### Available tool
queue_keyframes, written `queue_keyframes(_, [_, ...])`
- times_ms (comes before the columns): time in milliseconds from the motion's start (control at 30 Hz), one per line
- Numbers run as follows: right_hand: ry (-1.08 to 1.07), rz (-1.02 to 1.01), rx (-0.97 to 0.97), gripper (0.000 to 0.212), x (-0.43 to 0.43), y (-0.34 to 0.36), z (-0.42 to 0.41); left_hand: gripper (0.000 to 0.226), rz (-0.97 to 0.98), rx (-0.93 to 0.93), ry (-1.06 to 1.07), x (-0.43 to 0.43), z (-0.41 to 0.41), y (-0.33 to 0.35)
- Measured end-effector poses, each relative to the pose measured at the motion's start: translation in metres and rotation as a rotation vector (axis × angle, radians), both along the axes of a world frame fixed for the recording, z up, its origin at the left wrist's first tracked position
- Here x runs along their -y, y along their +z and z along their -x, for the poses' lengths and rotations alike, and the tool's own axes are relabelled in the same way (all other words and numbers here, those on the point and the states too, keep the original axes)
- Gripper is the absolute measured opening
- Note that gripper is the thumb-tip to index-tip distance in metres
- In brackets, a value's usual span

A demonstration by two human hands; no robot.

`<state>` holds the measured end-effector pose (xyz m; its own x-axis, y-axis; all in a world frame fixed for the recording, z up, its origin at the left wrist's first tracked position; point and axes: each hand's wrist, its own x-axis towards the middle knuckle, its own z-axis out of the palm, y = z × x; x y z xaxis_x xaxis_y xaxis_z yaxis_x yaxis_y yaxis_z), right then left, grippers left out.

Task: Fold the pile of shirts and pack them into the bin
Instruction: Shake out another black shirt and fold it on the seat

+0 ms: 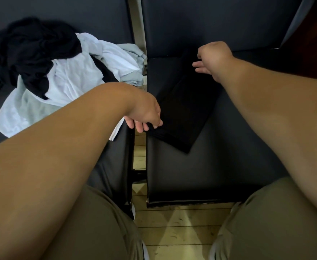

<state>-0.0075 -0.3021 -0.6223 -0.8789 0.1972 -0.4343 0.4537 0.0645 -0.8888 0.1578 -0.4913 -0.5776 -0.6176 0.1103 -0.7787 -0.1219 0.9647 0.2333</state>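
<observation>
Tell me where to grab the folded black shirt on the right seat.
Take the folded black cloth shirt at its two short ends, fingers slid under from the outside, thumbs on top. It lies flat, a long rectangle slanted across the dark padded seat. Holding both ends should keep the stacked layers together, while a one-sided pinch could let it sag open.
</observation>
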Motion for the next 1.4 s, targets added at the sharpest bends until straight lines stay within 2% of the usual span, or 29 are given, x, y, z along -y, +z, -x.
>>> queue_keyframes(267, [0.102, -0.11, -0.039, 0.039, -0.003, 0.001, -0.009, 0.046, 0.177, -0.212, -0.005, -0.004, 0.004, 0.001])
queue_keyframes(400, [0.162, -0.236, -0.022, 0.025, -0.01, 0.016, -0.026, 0.048, 0.173, -0.177, 0.008, -0.005, 0.004, -0.002])
queue_keyframes(500, [0.269, -0.338, -0.026, 0.021, -0.021, 0.023, -0.046, 0.047, 0.102, -0.128, 0.096, -0.002, 0.003, -0.008])
queue_keyframes(700, [0.52, -0.59, 0.031, 0.025, -0.047, 0.023, -0.089, 0.036, -0.151, -0.064, 0.348, 0.003, -0.004, -0.014])
queue_keyframes(800, [0.628, -0.659, 0.14, 0.029, -0.054, 0.029, -0.111, 0.044, -0.242, -0.059, 0.487, -0.003, -0.01, -0.014])
queue_keyframes(900, [0.718, -0.698, 0.331, 0.047, -0.057, 0.037, -0.137, 0.052, -0.385, -0.053, 0.671, -0.013, -0.02, -0.012])
queue_keyframes(1000, [0.797, -0.652, 0.551, 0.062, -0.059, 0.038, -0.16, 0.054, -0.583, -0.025, 0.819, -0.024, -0.03, -0.005])
queue_keyframes(1067, [0.765, -0.569, 0.593, 0.062, -0.06, 0.034, -0.173, 0.042, -0.659, 0.034, 0.845, -0.034, -0.039, 0.003])
queue_keyframes(1233, [0.598, -0.318, 0.53, 0.03, -0.063, 0.033, -0.207, 0.02, -0.743, 0.149, 0.876, -0.054, -0.055, 0.014])
queue_keyframes(1400, [0.413, -0.123, 0.467, 0.017, -0.07, 0.045, -0.236, 0.008, -0.717, 0.148, 0.838, -0.068, -0.069, 0.029])
